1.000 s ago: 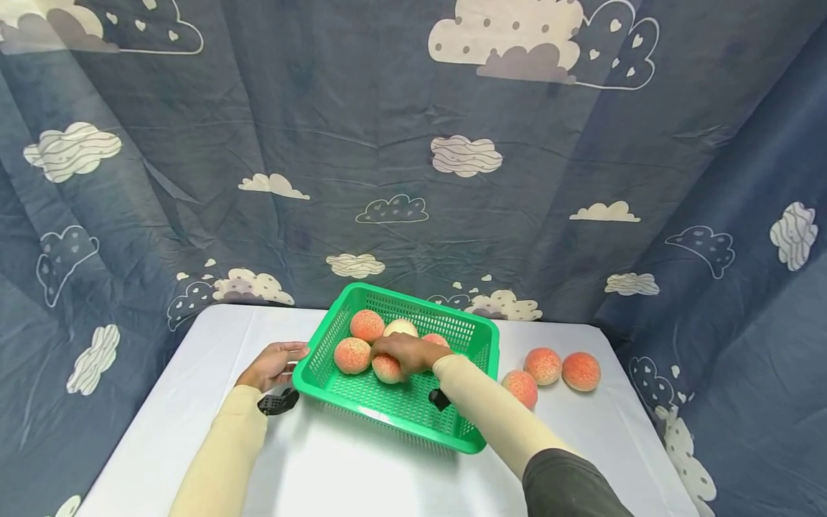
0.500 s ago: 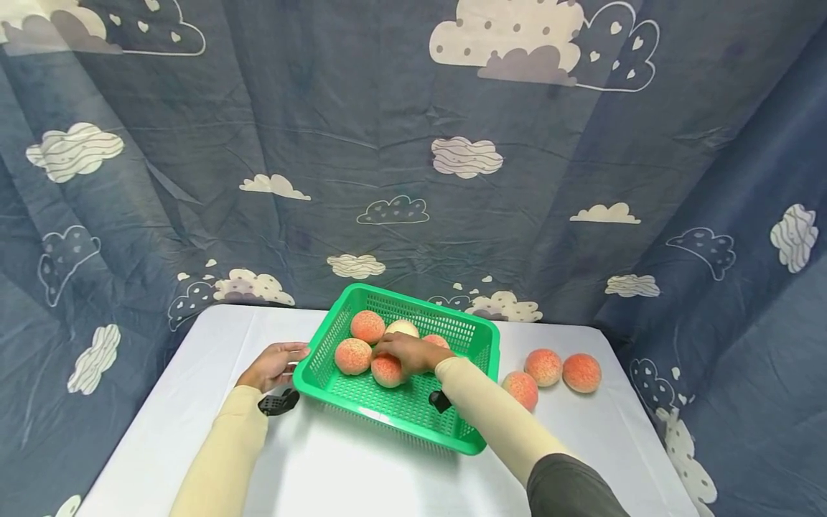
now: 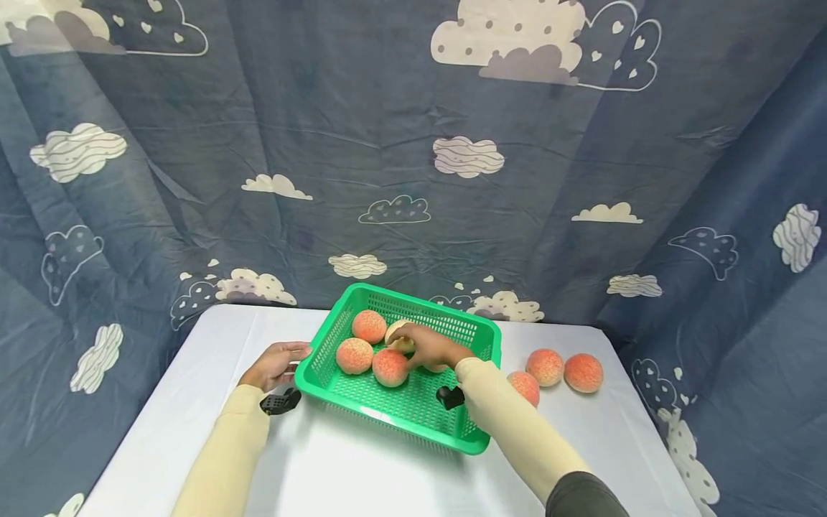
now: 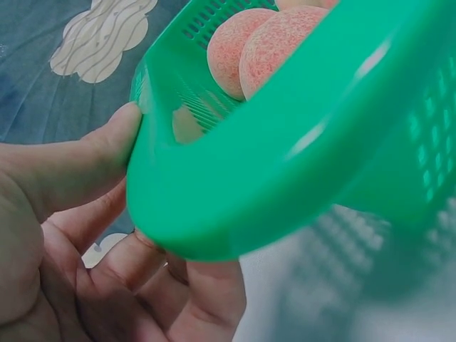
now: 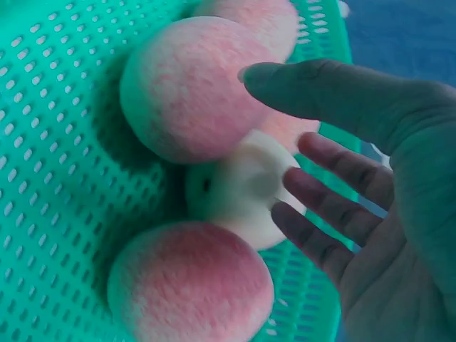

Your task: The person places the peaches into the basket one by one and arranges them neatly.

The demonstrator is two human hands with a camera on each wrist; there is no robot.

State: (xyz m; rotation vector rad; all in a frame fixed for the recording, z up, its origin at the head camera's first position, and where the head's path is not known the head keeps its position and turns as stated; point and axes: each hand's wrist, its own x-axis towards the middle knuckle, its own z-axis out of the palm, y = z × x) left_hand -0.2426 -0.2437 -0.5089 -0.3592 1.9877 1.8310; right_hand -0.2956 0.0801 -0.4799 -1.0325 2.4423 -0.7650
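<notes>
A green plastic basket (image 3: 413, 402) sits on the table with several peaches in it. My left hand (image 3: 274, 365) grips its left corner, thumb against the rim (image 4: 192, 192) and fingers underneath. My right hand (image 3: 429, 346) hovers inside the basket, fingers spread and nothing between them. In the right wrist view its thumb tip overlaps a pink peach (image 5: 189, 92), while the other fingertips lie near a pale peach (image 5: 242, 189). Another pink peach (image 5: 192, 285) shows closest to that camera. In the head view, two peaches (image 3: 354, 356) lie left of the right hand's peach (image 3: 390, 368); one under the palm is mostly hidden.
Three peaches (image 3: 545, 367) rest on the white tablecloth (image 3: 349, 474) right of the basket, the nearest partly behind the right sleeve (image 3: 517, 424). A dark blue cloud-print curtain (image 3: 388, 244) hangs behind the table and along both sides.
My right hand has released the pink peach and shifted slightly right and back, its fingers opening. That peach stays in the basket, more of it now showing. The left hand keeps its place.
</notes>
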